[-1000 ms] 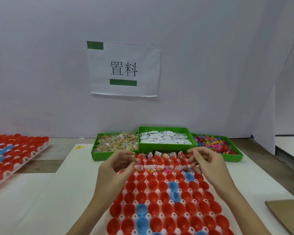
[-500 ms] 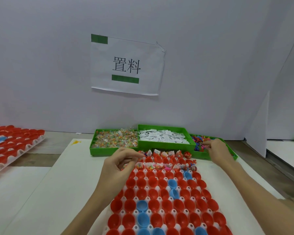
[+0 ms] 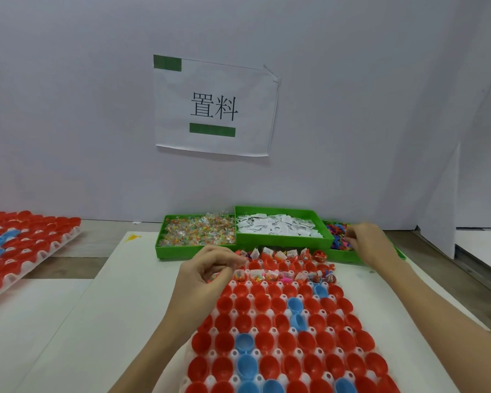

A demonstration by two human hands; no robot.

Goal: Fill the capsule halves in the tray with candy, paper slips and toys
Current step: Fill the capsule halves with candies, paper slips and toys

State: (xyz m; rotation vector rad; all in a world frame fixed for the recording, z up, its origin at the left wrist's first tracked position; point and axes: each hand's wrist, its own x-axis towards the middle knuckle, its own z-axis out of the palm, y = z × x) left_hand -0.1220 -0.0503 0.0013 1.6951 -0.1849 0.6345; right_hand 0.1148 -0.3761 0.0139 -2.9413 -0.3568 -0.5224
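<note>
— Where is the left hand [image 3: 207, 275]?
— Over the far left corner of the tray [image 3: 284, 330] of capsule halves. Its grip is closed: thumb and curled fingers pinch together above the second row, and small coloured bits, likely candy, show just under the fingertips. I cannot make out exactly what it pinches.

— And the right hand [image 3: 364, 241]?
— Reaching into the green bin of toys [image 3: 336, 236], the rightmost of three bins beyond the tray. Its fingers curl down among the coloured pieces; whether its grip has closed on one, I cannot tell.

— What lies between the two hands?
— The two far rows of capsule halves, already holding candy, folded paper slips and some toys. Nearer than the left grip, every red capsule half [image 3: 267, 321] and blue capsule half [image 3: 295, 306] is bare inside.

— And the other bins?
— Just beyond the left grip sits the bin of wrapped candy [image 3: 199, 231]; to its right, left of the right grip, the bin of white paper slips [image 3: 278, 226].

— Anything else on the bench [image 3: 102, 321]?
— A second tray [image 3: 23, 242] of red and blue halves, well to the left of the left hand, and a paper sign [image 3: 214, 109] on the wall behind.
</note>
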